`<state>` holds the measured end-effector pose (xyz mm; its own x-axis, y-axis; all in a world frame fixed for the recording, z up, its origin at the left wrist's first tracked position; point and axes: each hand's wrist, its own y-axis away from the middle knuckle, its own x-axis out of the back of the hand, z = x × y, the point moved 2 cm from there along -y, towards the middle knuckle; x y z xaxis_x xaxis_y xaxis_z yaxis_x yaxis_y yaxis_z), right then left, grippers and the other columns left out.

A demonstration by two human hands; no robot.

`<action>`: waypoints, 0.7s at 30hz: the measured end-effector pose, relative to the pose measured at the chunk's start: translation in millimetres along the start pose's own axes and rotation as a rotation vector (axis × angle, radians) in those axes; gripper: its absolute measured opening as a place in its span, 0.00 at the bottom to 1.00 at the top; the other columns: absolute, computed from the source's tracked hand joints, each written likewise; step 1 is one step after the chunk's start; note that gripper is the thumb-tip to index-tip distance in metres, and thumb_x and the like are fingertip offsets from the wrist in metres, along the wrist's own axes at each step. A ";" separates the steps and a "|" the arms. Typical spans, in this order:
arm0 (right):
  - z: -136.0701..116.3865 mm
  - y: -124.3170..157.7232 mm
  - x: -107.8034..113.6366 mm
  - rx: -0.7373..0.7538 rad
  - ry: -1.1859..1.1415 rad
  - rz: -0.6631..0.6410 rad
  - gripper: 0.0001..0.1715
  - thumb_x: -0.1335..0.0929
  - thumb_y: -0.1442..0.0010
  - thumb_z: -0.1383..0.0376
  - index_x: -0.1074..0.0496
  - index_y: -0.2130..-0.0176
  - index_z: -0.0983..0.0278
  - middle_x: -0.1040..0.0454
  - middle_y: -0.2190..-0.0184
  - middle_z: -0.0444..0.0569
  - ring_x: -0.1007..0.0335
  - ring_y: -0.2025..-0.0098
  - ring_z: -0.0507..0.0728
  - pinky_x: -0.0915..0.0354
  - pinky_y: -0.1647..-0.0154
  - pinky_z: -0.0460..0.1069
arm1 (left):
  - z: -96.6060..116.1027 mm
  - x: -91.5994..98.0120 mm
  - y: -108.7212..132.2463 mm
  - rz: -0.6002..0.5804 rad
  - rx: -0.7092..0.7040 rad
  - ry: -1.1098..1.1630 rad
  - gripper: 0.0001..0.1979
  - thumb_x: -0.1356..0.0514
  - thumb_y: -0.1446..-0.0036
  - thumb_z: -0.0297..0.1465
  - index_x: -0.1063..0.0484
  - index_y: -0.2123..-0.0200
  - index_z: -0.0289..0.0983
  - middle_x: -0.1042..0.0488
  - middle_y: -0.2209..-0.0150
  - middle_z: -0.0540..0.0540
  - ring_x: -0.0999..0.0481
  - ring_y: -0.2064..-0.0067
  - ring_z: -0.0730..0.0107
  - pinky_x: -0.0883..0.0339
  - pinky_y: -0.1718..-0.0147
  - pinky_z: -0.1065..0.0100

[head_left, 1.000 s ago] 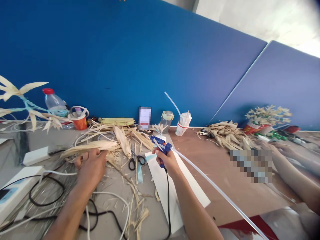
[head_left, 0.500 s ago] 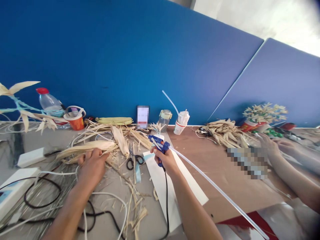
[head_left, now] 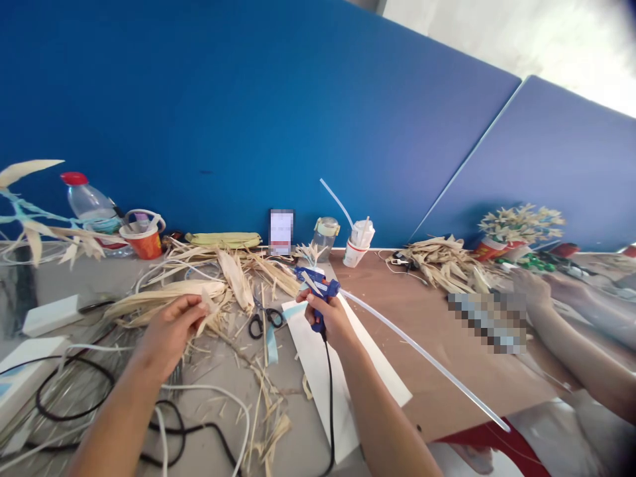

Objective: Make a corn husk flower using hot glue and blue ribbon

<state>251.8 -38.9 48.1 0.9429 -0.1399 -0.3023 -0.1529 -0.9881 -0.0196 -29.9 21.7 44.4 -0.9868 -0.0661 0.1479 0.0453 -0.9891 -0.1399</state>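
In my right hand (head_left: pixel 328 315) is a blue hot glue gun (head_left: pixel 318 281), its long clear glue stick (head_left: pixel 422 354) trailing back to the lower right and its black cord hanging down over a white sheet (head_left: pixel 342 397). A small pale strip lies against the gun near my thumb. My left hand (head_left: pixel 171 331) pinches a small pale piece of corn husk (head_left: pixel 209 305) between thumb and fingers, just above the heap of dried husks (head_left: pixel 169 295). Black-handled scissors (head_left: pixel 265 322) lie between my two hands, beside a light blue strip (head_left: pixel 271 344).
At the back stand a phone (head_left: pixel 281 232), a clear jar (head_left: pixel 325 237), a white cup (head_left: pixel 355 252), an orange-red bucket (head_left: pixel 144 244) and a bottle (head_left: pixel 92 205). Cables and a white power strip (head_left: pixel 30 364) crowd the left. At right a co-worker's arms (head_left: pixel 571 344) reach over the table.
My left hand has come up off the husk heap, turned, and now pinches a small husk piece. My right hand keeps the glue gun in nearly the same place.
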 end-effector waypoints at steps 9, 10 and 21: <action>14.9 9.1 -22.6 -0.124 -0.322 -0.324 0.14 0.28 0.54 0.59 0.24 0.68 0.65 0.27 0.53 0.50 0.35 0.80 0.46 0.42 0.77 0.45 | 7.4 -28.0 20.6 -0.370 0.492 0.779 0.10 0.32 0.58 0.22 0.29 0.72 0.34 0.31 0.78 0.53 0.36 0.82 0.80 0.38 0.84 0.75; 17.3 10.7 -25.6 -0.145 -0.332 -0.361 0.15 0.28 0.54 0.58 0.24 0.67 0.66 0.27 0.53 0.51 0.34 0.79 0.47 0.42 0.76 0.45 | 5.2 -31.3 21.9 -0.385 0.499 0.796 0.09 0.32 0.58 0.22 0.28 0.72 0.33 0.30 0.79 0.53 0.35 0.82 0.80 0.38 0.84 0.75; 33.9 19.6 -44.0 -0.347 -0.345 -0.491 0.22 0.26 0.56 0.57 0.24 0.64 0.68 0.24 0.65 0.52 0.27 0.67 0.54 0.35 0.59 0.50 | 5.0 -44.4 29.4 -0.448 0.556 0.810 0.09 0.31 0.57 0.23 0.26 0.70 0.31 0.29 0.78 0.51 0.32 0.80 0.78 0.32 0.81 0.75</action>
<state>197.3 -49.9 28.7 0.7219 0.3009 -0.6232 0.4257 -0.9031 0.0571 16.0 -5.1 38.7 -0.7311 0.2214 -0.6453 -0.4827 -0.8363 0.2600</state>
